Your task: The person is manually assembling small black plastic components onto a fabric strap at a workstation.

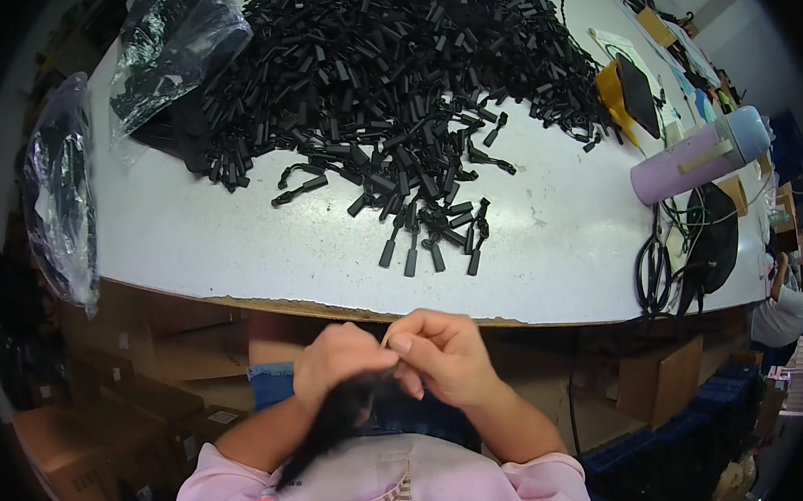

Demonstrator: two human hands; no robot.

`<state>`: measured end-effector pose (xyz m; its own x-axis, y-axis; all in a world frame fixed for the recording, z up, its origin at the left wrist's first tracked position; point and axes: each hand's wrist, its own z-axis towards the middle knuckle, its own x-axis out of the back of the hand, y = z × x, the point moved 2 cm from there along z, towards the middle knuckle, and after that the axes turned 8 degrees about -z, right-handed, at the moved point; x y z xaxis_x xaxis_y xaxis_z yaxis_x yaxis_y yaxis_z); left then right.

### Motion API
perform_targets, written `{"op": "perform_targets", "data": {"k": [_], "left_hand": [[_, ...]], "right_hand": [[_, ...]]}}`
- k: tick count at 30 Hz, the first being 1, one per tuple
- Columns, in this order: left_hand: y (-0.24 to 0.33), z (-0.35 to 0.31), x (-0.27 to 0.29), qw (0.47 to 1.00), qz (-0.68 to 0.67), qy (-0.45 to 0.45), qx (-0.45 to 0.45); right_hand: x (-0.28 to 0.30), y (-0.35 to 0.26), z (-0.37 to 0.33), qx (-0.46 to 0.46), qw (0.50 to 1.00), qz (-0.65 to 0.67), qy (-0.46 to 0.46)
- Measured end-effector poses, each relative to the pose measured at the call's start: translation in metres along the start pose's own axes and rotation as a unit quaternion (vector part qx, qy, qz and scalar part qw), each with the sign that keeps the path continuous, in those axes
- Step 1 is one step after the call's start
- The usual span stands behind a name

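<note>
Just in front of the table edge, my two hands meet close to my body. My left hand (340, 363) is closed, and a blurred black bundle (338, 423) hangs from it toward my lap; its kind is not plain. Thumb and forefinger of my right hand (445, 358) are pinched together against the left fingers. A thin pale sliver shows at that pinch, too small to name. Beyond the hands, a large heap of small black zipper-pull-like pieces with cord loops (386, 73) covers the back of the white table (262, 250). Several loose ones lie toward its front.
Two clear plastic bags with black contents (178, 44) (61, 189) lie at the left. On the right stand a lilac bottle (692, 161), a phone-like black slab on a yellow stand (631, 94) and coiled black cables (653, 273). Cardboard boxes (80, 456) sit low at the left.
</note>
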<state>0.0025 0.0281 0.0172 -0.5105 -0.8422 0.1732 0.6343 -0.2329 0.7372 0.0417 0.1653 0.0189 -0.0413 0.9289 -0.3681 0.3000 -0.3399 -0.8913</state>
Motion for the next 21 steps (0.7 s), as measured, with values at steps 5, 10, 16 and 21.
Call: {"op": "perform_targets", "data": {"k": [5,10,16,21], "left_hand": [[-0.005,-0.007,-0.007,0.807,-0.366,0.234,0.401],[-0.002,-0.005,-0.005,0.79,-0.384,0.197,0.435],[-0.002,-0.004,-0.009,0.845,-0.3,0.228,0.378],[-0.001,0.002,-0.011,0.887,-0.278,0.166,0.33]], "right_hand": [[0.045,-0.044,0.036,0.257,0.677,-0.618,0.306],[0.067,-0.065,0.041,0.15,0.69,-0.665,0.242],[0.052,-0.055,0.018,0.191,0.821,-0.445,0.301],[0.009,-0.033,0.004,0.274,0.872,-0.368,0.173]]}}
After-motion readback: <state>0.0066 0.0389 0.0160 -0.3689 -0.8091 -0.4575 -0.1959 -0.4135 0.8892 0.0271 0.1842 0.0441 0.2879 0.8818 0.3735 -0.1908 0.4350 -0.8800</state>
